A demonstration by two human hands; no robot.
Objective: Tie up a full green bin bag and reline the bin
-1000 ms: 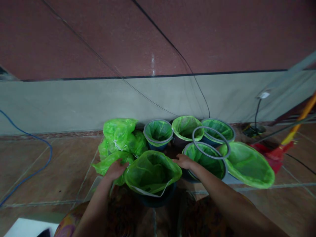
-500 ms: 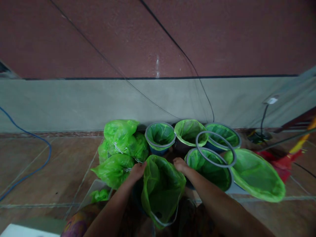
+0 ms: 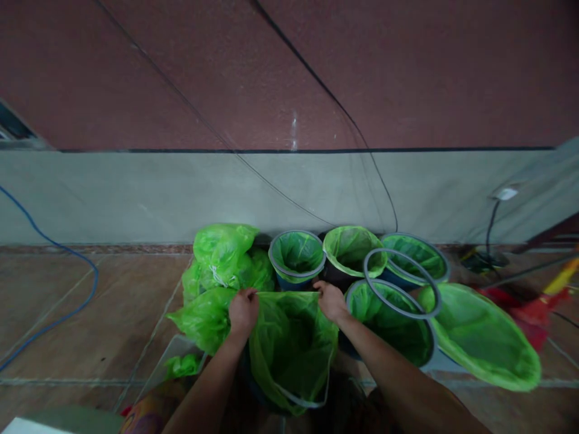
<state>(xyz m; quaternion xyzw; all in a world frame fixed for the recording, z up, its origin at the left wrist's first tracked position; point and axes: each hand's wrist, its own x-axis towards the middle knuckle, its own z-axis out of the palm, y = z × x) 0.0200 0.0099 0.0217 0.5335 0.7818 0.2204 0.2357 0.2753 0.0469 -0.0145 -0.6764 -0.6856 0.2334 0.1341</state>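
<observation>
A green garbage bag (image 3: 292, 349) hangs open in front of me, inside a dark bin (image 3: 253, 377) that shows only at its left side. My left hand (image 3: 244, 310) pinches the far left of the bag's mouth. On the far right of the same edge, my right hand (image 3: 332, 300) is closed on the plastic. Between both hands the far edge is pulled into a straight line. A pale drawstring (image 3: 305, 402) hangs in a loop at the near side. Just beyond my hands stands a grey-rimmed bin (image 3: 296, 256) lined with green plastic.
Tied full green bags (image 3: 221, 253) are piled at left, by a pale container (image 3: 160, 361). Several lined bins stand right, including a dark one (image 3: 339, 274). A loose grey ring (image 3: 438, 295) lies across bins. A blue hose (image 3: 90, 289) crosses the floor; a wall (image 3: 181, 193) stands behind.
My hands have spread apart on the bag's far edge, which went from slack to taut. The bag's mouth has become squarer, and the view has shifted slightly.
</observation>
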